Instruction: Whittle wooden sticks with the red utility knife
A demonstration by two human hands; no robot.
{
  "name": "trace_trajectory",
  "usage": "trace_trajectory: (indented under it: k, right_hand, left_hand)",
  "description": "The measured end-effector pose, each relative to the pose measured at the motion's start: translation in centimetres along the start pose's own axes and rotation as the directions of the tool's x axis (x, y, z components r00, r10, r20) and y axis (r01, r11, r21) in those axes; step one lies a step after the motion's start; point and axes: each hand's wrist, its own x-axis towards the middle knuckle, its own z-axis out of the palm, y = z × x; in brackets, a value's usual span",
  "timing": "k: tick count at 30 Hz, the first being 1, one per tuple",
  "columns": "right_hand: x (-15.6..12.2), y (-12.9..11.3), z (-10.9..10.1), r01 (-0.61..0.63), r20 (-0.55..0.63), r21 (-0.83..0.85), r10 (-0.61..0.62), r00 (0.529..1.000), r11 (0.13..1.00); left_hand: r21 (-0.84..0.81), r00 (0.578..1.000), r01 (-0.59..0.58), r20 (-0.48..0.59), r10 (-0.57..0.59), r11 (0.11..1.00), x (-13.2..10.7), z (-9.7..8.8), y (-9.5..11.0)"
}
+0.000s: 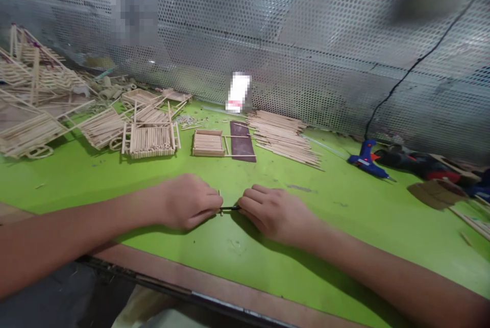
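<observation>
Left hand (187, 201) and right hand (276, 216): both curled, pinching opposite ends of a thin black rod (229, 208), low over the green surface (329, 236). Short wooden stick (220, 203) crosswise at the rod's left end, right at the left hand's fingertips. Directly beyond the rod: small slatted wooden frame (208, 143), just beside a dark brown board (242, 141). Beyond the rod and slightly right: loose pile of wooden sticks (283, 139). Well right of the rod: blue hot glue gun (367, 159). Well left of the rod and beyond: several stick-built wooden carts (151, 139). Farthest beyond the rod: perforated metal sheet (306, 52).
</observation>
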Motion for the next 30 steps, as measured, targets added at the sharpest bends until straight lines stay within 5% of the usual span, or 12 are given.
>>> trace_trajectory:
  k: [6, 18, 30]
  right_hand:
    - [-0.7, -0.3, -0.1, -0.105, -0.039, -0.061, 0.103, 0.994, 0.993]
    - [0.0, -0.6, 0.0, -0.134, -0.034, -0.077, 0.132, 0.991, 0.988]
    - [0.3, -0.6, 0.2, -0.127, -0.033, -0.113, 0.124, 0.992, 0.986]
  left_hand:
    - [-0.047, 0.977, 0.198, -0.066, -0.201, 0.979, 0.5, -0.5, 0.6]
    - [-0.39, 0.978, 0.202, 0.025, -0.209, 0.898, 0.3, 0.6, -1.2]
    - [-0.43, 0.951, 0.283, 0.01, -0.309, 0.857, 0.6, 1.6, -1.4]
